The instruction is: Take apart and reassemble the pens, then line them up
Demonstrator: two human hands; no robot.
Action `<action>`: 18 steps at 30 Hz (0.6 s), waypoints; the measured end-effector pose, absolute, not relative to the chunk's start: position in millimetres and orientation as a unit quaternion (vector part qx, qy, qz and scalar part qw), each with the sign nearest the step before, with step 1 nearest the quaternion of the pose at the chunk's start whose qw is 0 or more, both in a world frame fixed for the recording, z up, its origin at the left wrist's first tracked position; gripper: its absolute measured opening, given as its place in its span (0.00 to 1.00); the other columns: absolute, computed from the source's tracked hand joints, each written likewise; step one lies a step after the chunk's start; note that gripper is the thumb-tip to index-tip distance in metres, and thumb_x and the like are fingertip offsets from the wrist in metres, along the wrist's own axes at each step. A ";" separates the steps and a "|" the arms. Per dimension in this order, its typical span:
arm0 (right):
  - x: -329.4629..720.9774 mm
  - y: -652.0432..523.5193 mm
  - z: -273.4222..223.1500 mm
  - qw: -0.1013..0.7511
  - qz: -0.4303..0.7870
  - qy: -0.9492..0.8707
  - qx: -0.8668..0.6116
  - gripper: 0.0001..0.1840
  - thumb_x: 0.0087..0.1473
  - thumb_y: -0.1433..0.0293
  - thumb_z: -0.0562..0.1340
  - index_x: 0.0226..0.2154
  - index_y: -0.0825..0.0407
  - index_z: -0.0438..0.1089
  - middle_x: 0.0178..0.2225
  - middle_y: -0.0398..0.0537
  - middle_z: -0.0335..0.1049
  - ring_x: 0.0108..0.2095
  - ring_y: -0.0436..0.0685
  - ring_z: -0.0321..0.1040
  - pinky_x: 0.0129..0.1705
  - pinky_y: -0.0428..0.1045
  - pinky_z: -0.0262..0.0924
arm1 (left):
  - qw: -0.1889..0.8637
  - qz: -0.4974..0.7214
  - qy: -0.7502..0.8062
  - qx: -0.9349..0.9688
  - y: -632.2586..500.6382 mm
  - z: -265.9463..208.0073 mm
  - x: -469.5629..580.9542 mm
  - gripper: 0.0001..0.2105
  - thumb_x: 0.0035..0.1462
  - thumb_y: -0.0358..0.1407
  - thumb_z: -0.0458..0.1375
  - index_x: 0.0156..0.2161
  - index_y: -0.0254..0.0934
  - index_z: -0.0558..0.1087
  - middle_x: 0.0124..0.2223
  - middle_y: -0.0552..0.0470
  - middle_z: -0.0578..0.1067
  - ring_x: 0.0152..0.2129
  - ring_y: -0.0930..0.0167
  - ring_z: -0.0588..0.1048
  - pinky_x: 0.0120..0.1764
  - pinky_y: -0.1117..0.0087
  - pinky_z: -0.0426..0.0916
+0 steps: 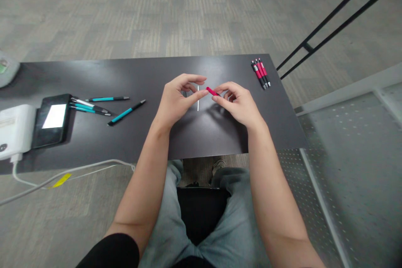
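My right hand [235, 101] pinches a short pink pen barrel [212, 91] between thumb and fingers, its end pointing left. Close by on the left, my left hand [182, 95] has its thumb and index finger apart, with the thumb tip right by the barrel's end. The other left fingers curl inward, and a small dark patch among them is too unclear to name. A thin white stick [198, 105], like a pen refill, shows upright in view behind the left thumb; part of it is hidden by the hand.
Several pink and black pens [260, 73] lie side by side at the dark table's [150, 75] far right corner. Several blue and black pens [127, 113] lie to the left, some against a black device [52, 134] with a lit screen. A white box [15, 130] trails a cable [94, 164].
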State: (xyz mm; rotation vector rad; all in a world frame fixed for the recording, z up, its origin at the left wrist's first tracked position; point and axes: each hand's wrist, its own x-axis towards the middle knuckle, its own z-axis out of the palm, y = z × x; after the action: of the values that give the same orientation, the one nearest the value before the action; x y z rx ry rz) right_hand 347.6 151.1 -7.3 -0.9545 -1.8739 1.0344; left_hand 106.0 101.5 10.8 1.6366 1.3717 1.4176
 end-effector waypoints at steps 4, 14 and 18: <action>348.1 151.5 -6.5 0.396 0.414 -0.725 -0.382 0.20 0.60 0.47 0.81 0.44 0.43 0.86 0.43 0.46 0.84 0.33 0.57 0.67 0.41 0.55 0.71 | 0.250 0.511 0.565 0.598 104.0 -1.0 99.2 0.12 0.67 0.48 0.75 0.45 0.43 0.88 0.38 0.50 0.87 0.31 0.66 0.79 0.40 0.64 0.74; 349.4 152.8 -7.4 0.429 0.416 -0.691 -0.405 0.34 0.56 0.34 0.81 0.45 0.43 0.83 0.41 0.45 0.82 0.34 0.57 0.71 0.37 0.54 0.67 | 0.123 0.370 0.656 0.647 101.0 -28.8 101.1 0.15 0.50 0.47 0.85 0.29 0.49 0.84 0.33 0.46 0.77 0.38 0.52 0.75 0.46 0.51 0.71; 351.7 153.4 -7.4 0.433 0.415 -0.688 -0.409 0.34 0.56 0.33 0.80 0.45 0.42 0.83 0.41 0.45 0.81 0.35 0.57 0.71 0.36 0.54 0.66 | 0.114 0.330 0.661 0.664 98.2 -28.9 102.1 0.14 0.54 0.49 0.83 0.28 0.49 0.85 0.33 0.43 0.77 0.40 0.50 0.73 0.48 0.49 0.71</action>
State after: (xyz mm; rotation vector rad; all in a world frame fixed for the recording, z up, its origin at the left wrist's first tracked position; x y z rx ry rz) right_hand 351.7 153.4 -7.4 -1.0195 -1.7136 1.0348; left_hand 102.1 98.2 -28.9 1.9467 1.9394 0.9676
